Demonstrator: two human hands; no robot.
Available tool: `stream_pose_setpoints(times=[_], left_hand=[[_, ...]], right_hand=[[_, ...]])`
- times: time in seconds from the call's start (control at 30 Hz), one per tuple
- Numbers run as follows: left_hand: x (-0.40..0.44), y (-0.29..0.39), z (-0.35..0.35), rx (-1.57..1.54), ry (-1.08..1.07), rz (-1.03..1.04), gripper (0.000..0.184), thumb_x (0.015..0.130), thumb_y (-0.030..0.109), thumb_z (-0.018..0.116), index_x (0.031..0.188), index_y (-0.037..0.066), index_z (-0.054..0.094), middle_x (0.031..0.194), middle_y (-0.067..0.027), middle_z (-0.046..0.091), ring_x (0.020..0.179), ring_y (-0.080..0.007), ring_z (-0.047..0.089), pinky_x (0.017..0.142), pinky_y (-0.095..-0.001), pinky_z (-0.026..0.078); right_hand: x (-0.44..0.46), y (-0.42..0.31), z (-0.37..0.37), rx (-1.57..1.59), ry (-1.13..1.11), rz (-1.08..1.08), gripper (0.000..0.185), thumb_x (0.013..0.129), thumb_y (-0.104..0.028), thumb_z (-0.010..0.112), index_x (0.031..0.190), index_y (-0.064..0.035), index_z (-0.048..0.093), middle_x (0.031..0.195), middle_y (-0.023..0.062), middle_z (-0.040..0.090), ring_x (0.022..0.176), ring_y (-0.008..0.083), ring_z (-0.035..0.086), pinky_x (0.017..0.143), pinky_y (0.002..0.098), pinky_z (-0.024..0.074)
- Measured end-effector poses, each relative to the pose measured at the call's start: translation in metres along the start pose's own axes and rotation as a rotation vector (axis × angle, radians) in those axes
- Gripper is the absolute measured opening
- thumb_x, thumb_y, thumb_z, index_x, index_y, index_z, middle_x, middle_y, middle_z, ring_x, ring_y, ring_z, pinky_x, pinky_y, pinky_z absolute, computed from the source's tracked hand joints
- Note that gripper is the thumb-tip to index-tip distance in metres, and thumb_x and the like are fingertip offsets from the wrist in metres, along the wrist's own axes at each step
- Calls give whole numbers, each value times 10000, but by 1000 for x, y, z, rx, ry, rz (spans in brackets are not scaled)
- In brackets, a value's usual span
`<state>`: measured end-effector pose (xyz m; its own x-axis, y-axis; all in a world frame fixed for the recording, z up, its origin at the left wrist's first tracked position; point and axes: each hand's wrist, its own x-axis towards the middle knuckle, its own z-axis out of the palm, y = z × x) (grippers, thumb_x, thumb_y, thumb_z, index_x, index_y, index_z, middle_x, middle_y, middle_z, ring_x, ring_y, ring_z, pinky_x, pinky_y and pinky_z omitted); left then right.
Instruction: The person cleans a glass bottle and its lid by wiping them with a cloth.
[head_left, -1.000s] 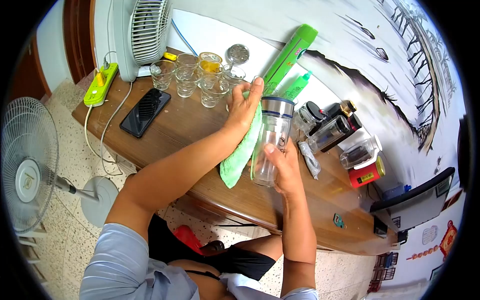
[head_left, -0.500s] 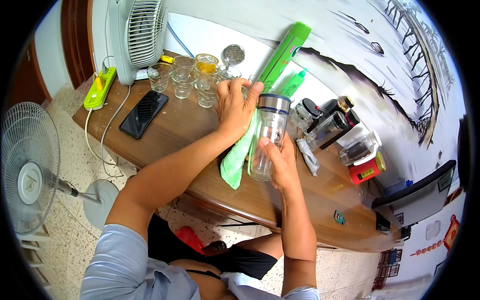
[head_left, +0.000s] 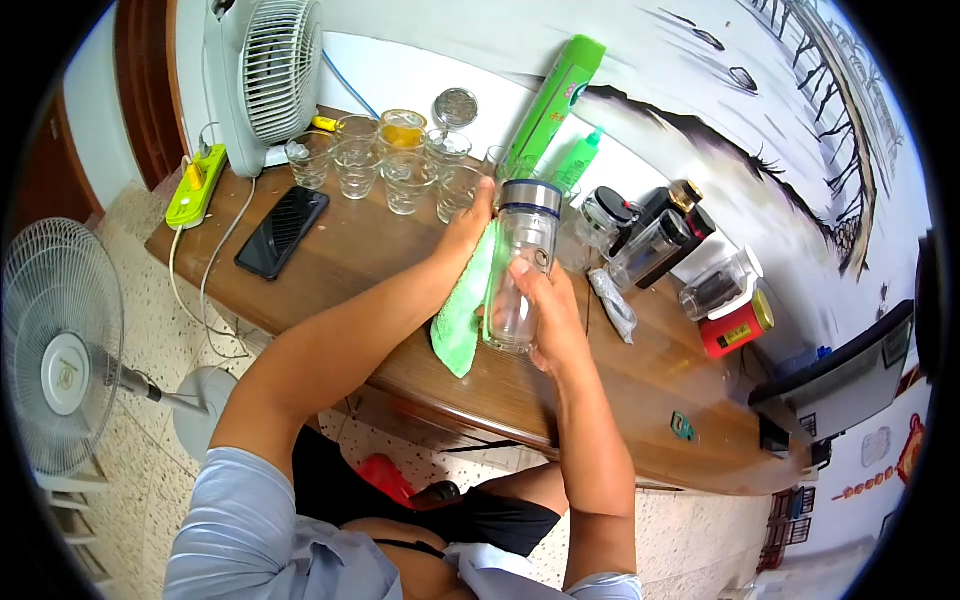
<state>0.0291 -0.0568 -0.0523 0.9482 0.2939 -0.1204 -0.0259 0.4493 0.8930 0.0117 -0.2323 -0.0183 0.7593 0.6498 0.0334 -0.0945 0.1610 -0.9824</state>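
A clear glass bottle (head_left: 518, 290) with a silver lid stands nearly upright above the table edge. My right hand (head_left: 556, 322) is wrapped round its lower half, thumb across the front. My left hand (head_left: 472, 230) is at the bottle's left side near the lid and presses a light green cloth (head_left: 462, 320) against it. The cloth hangs down beside the bottle; most of my left fingers are hidden behind the cloth and bottle. Behind my left hand several drinking glasses (head_left: 405, 183) stand grouped on the table.
On the wooden table (head_left: 370, 290) lie a black phone (head_left: 283, 232) and a grey pouch (head_left: 612, 304). At the back are a green box (head_left: 557, 105), a green bottle (head_left: 580, 160), several flasks (head_left: 650, 250) and a red tin (head_left: 738, 325). A box fan (head_left: 275, 75) and power strip (head_left: 195, 187) stand left.
My left hand has come down and round to the bottle's side; its raised fingers are now behind it with the cloth. The bottle has shifted slightly left, partly with the view.
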Motion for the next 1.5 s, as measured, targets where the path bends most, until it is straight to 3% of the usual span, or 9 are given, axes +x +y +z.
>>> stream_pose_setpoints(times=[0.2, 0.33, 0.37, 0.6, 0.73, 0.87, 1.07, 1.33, 1.5], left_hand=[[-19, -7, 19, -389, -329, -326, 675, 1024, 774, 492, 1182, 142, 674, 927, -123, 705, 632, -228, 668, 538, -397, 578], [-29, 6, 17, -294, -584, -245, 810, 925, 863, 578, 1106, 77, 654, 901, -92, 669, 640, -186, 648, 579, -375, 581], [-17, -4, 12, -305, -727, -275, 788, 1002, 778, 546, 1266, 43, 656, 1034, -106, 713, 762, -165, 677, 615, -296, 580], [-18, 15, 7, -60, -504, -231, 553, 1139, 555, 462, 1293, 49, 625, 1039, -129, 716, 865, -246, 719, 773, -423, 639], [-7, 20, 11, -349, -186, -229, 440, 1136, 429, 452, 1261, 55, 648, 1088, -155, 747, 962, -321, 747, 957, -491, 612], [4, 29, -15, -667, -374, -154, 363, 1025, 246, 480, 1212, 30, 704, 1105, -175, 777, 1014, -340, 756, 1030, -484, 584], [-18, 34, 1, -456, -539, 93, 683, 1002, 10, 467, 1673, 9, 343, 1480, -188, 609, 1272, -297, 679, 1114, -433, 563], [-23, 3, 19, 368, -300, 602, 662, 1196, 417, 392, 1744, 106, 188, 1640, -132, 485, 1388, -171, 561, 1110, -335, 510], [-31, 11, 14, 52, -575, 367, 742, 1138, 561, 481, 1668, 61, 338, 1441, -80, 584, 1246, -133, 583, 1060, -329, 508]], right_hand=[[9, -2, -18, 197, 20, 2, 586, 1008, -454, 715, 1354, -22, 522, 985, 122, 698, 750, 215, 715, 623, 373, 617], [12, -13, -35, 544, -104, 65, 665, 1000, -564, 667, 1323, 3, 537, 993, 230, 756, 785, 349, 755, 668, 466, 655], [13, -14, -40, 588, -83, 79, 653, 1001, -560, 664, 1314, 2, 555, 995, 232, 757, 782, 350, 758, 668, 471, 658], [10, -21, -46, 166, 41, 19, 637, 994, -526, 684, 1333, 4, 587, 1005, 209, 748, 748, 302, 753, 612, 419, 640], [8, -18, -32, -199, 109, -56, 523, 977, -386, 782, 1286, -12, 585, 975, 115, 705, 686, 185, 695, 558, 310, 576], [5, -14, -21, -380, 112, -154, 515, 950, -322, 836, 1258, 0, 578, 955, 80, 682, 663, 131, 641, 545, 294, 533], [7, -12, -27, -329, 206, -197, 497, 973, -281, 810, 1298, 9, 570, 1022, 91, 693, 766, 137, 666, 592, 291, 552], [9, 0, -24, -183, 226, -290, 454, 999, -213, 750, 1340, 14, 554, 1151, 112, 695, 936, 182, 686, 723, 363, 585], [13, 10, -32, -700, 319, -544, 643, 923, -270, 840, 1372, 43, 501, 1157, 183, 711, 951, 305, 723, 770, 445, 581]])
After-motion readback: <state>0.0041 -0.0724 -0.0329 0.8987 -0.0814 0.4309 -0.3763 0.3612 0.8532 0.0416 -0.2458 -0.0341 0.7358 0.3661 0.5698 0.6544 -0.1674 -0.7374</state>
